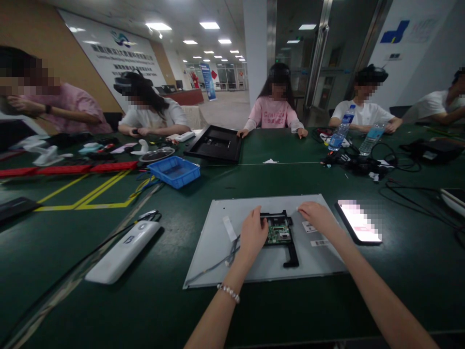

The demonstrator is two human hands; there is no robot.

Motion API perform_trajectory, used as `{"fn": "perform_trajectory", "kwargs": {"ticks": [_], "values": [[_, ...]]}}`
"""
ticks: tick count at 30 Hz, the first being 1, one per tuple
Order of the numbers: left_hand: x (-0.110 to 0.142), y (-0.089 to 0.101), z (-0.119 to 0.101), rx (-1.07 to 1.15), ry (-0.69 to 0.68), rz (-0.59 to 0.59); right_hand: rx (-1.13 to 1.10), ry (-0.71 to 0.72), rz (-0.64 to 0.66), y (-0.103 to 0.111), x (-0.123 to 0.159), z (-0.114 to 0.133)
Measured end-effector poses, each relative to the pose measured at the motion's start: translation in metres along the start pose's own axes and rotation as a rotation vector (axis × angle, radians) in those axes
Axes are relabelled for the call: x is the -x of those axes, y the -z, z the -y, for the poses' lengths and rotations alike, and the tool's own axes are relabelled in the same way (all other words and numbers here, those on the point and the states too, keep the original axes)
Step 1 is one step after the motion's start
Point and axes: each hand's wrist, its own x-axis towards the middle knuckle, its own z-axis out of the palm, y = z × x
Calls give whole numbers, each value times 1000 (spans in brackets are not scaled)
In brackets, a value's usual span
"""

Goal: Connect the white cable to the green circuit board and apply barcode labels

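A white device (124, 253) lies left and a lit phone (359, 223) right of the grey panel (209, 237), where a circuit board (279, 236) in a black frame (292, 254) sits between the left hand (253, 231), curled at the frame, and the bunched right hand (317, 218), either grip impossible to tell, with a blue tray (184, 180) beyond, its inside dim.
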Motion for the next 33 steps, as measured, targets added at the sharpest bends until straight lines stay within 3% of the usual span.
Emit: {"fn": "perform_trajectory", "kwargs": {"ticks": [8, 13, 19, 26, 33], "values": [[1, -2, 1, -27, -11, -7, -23, -82, -101, -1, 8, -4], [1, -3, 2, -9, -17, -7, -111, -31, -12, 4, 16, -7], [1, -2, 1, 14, -22, -18, -191, -140, -58, 12, 27, -25], [0, -2, 0, 29, -23, -9, -259, -216, 133, 14, 38, -44], [-1, -3, 1, 33, -29, -15, -258, -295, 87, 15, 34, -42]]}}
